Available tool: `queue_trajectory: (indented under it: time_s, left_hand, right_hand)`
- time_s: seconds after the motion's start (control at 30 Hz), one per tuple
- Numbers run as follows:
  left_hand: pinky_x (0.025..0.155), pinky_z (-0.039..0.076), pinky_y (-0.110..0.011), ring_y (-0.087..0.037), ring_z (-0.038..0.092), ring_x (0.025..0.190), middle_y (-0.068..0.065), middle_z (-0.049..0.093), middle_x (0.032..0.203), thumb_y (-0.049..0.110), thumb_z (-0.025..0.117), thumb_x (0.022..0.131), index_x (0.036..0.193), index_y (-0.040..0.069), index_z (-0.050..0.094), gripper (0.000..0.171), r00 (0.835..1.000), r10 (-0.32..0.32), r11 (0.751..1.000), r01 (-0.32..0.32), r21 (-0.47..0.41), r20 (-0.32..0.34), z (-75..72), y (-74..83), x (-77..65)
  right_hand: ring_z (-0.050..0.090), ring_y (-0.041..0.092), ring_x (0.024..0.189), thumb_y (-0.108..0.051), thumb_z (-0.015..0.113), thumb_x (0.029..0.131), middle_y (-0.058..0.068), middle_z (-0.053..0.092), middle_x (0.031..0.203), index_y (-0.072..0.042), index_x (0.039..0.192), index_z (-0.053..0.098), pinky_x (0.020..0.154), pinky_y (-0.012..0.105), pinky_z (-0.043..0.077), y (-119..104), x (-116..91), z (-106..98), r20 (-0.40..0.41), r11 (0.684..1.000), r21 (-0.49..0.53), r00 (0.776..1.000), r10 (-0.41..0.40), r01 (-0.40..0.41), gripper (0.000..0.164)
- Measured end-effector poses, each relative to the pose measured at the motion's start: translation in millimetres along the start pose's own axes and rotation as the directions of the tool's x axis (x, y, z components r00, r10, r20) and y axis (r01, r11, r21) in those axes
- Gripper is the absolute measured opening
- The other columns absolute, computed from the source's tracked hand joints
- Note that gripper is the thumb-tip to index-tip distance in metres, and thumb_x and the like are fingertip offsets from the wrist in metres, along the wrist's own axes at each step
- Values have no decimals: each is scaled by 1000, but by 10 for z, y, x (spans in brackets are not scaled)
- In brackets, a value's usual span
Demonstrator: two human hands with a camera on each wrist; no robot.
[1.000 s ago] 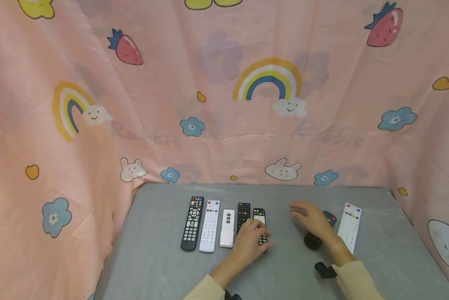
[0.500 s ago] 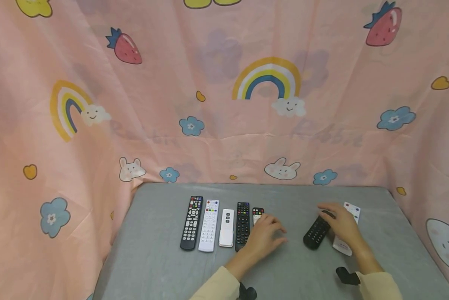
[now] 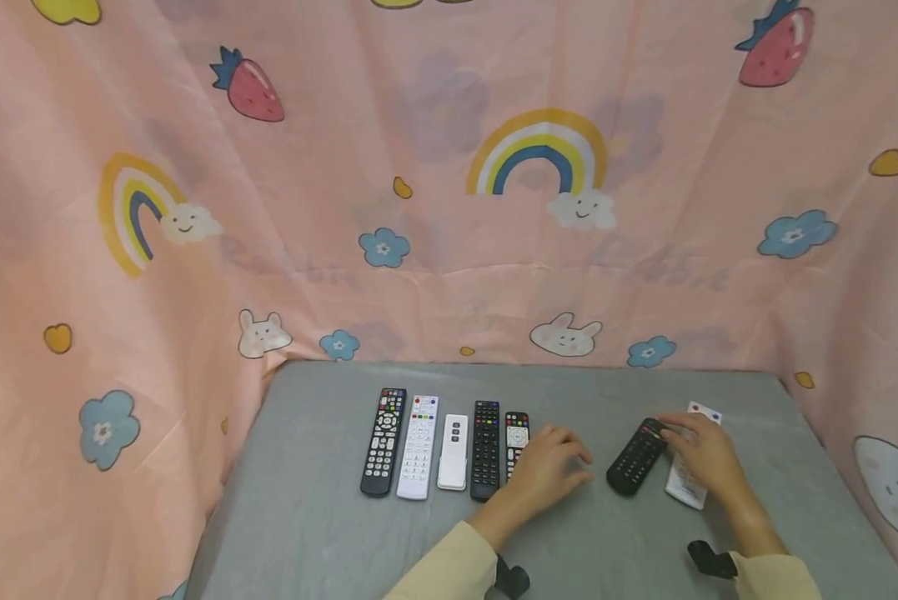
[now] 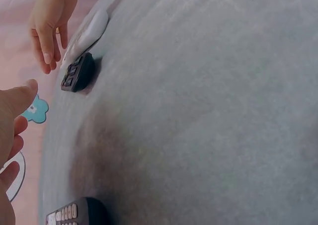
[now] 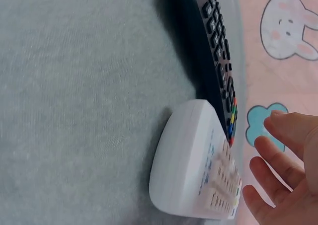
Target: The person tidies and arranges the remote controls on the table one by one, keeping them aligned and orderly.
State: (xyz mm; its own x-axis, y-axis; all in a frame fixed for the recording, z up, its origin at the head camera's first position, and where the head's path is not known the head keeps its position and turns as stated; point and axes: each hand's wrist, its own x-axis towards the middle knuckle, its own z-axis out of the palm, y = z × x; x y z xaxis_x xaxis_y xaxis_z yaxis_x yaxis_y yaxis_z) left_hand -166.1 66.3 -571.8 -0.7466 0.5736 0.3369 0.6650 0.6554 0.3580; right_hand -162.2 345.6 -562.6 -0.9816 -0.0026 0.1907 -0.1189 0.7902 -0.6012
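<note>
Five remotes lie side by side on the grey table [image 3: 306, 517]: a black one [image 3: 383, 442], a white one [image 3: 417, 447], a small white one [image 3: 454, 452], a black one [image 3: 485, 450] and a short black one [image 3: 517, 432]. My left hand [image 3: 569, 462] rests on the table just right of that row, fingers relaxed and holding nothing. To the right, a black remote [image 3: 636, 457] lies slanted beside a white remote [image 3: 683, 486]. My right hand [image 3: 681, 433] lies over the white remote with straight fingers, fingertips next to the black remote's top end. In the right wrist view the fingers [image 5: 278, 170] hover above the white remote [image 5: 198, 165].
A pink cartoon-print curtain [image 3: 449, 208] walls in the table at the back and both sides. Bare grey surface lies between the two hands and along the front edge. The left wrist view shows the slanted black remote [image 4: 77, 72] and the right hand [image 4: 49, 16] beyond it.
My left hand slid right, off the short black remote, onto bare table. My right hand moved right from over the slanted black remote to over the white one.
</note>
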Motion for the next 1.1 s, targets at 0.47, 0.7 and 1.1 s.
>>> queue_trajectory:
  time_s: [0.47, 0.7, 1.1]
  left_hand:
    - [89, 46, -14, -1, 56, 102, 15, 64, 109, 44, 73, 86, 103, 32, 72, 20, 999, -15, 1000, 14, 8, 49, 36, 54, 68]
    - [85, 45, -13, 0, 55, 99, 16, 63, 110, 46, 73, 86, 107, 32, 71, 25, 997, -23, 1000, 22, 16, 74, 63, 60, 92]
    - [85, 45, -13, -1, 57, 98, 14, 65, 109, 50, 71, 86, 108, 31, 72, 29, 995, -37, 999, 33, 39, 97, 101, 89, 122]
  right_hand:
    - [49, 52, 115, -8, 61, 94, 34, 57, 122, 8, 114, 65, 94, 66, 36, 119, 19, 10, -19, 997, -70, 999, 32, -34, 26]
    - [38, 58, 121, -10, 60, 96, 38, 45, 132, 9, 116, 64, 96, 71, 29, 136, 25, 14, -4, 993, -72, 995, 97, -97, 28]
    - [32, 62, 122, -9, 59, 94, 39, 38, 139, 8, 118, 63, 96, 73, 27, 161, 37, 18, 30, 985, -88, 988, 149, -145, 29]
